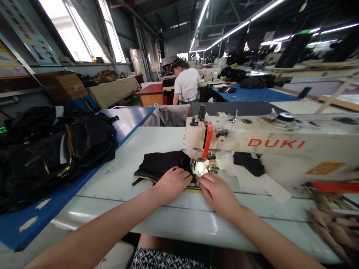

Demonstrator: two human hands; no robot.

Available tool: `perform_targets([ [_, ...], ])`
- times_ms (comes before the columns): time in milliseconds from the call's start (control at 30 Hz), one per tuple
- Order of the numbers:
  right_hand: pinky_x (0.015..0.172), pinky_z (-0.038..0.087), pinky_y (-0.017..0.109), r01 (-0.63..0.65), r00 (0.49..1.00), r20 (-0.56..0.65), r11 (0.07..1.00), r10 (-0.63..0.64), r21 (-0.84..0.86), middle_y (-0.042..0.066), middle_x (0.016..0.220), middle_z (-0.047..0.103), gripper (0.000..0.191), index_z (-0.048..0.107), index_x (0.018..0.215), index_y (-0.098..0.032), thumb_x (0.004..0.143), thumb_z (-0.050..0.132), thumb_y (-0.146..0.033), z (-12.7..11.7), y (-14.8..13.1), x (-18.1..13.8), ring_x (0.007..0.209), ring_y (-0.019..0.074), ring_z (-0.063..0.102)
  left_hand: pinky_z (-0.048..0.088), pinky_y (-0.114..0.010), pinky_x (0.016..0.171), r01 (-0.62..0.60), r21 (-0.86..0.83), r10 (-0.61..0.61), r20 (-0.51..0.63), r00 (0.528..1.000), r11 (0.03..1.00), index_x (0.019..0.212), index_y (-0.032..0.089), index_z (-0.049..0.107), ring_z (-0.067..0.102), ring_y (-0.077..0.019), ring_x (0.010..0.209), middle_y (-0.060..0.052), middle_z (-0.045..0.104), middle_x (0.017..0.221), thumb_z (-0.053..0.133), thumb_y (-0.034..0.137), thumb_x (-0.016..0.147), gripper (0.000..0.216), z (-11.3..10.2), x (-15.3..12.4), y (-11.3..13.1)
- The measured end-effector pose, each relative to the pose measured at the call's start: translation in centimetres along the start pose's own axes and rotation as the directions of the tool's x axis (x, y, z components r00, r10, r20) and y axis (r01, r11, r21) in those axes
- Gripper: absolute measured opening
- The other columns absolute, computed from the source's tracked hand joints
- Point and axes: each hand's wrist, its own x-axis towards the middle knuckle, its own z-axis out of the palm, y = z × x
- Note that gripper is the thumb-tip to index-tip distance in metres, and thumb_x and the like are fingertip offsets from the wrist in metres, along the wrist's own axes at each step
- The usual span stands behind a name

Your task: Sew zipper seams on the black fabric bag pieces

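Note:
A black fabric piece [159, 164] with a gold zipper edge lies on the pale sewing table [126, 179], running under the needle of a white DUKI sewing machine [252, 144]. My left hand [172, 183] rests flat on the near edge of the fabric, fingers pressed down on it. My right hand [215, 192] lies just right of it, fingertips together at the fabric edge beside the presser foot [200, 166]. Whether the right fingers pinch the cloth is hidden.
A pile of black garments with gold zippers [56, 153] lies on a blue table at left. Another black scrap [248, 162] sits behind the needle. Tan strips [331, 220] lie at right. A person in a white shirt [186, 84] sits ahead.

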Motion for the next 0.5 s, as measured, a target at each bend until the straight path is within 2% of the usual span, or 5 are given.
perform_targets([
  [233,0.077,0.045,0.036,0.056,0.997,0.063,0.995,-0.051,-0.081,0.007,0.085,0.055,0.021,0.065,0.091,-0.017,0.09,0.044,-0.014,-0.22,0.03,0.6,0.087,0.0228,0.048,0.043,-0.032,0.081,-0.08,0.023,0.078,0.058,0.995,0.997,0.105,0.016,0.056,0.056,-0.0191,0.092,-0.005,0.061,0.096,0.045,0.015,0.092,0.017,-0.81,0.3,-0.44],
  [500,0.077,0.045,0.036,0.089,0.995,0.044,0.996,-0.089,0.013,0.008,0.085,0.055,0.023,0.066,0.094,-0.017,0.091,0.043,-0.015,-0.36,0.37,0.5,0.087,0.0219,0.049,0.044,-0.03,0.079,-0.095,-0.028,0.096,0.055,0.994,0.995,0.102,0.017,0.058,0.058,-0.0189,0.093,-0.006,0.062,0.099,0.049,0.018,0.09,0.015,-1.08,0.15,-1.09],
])
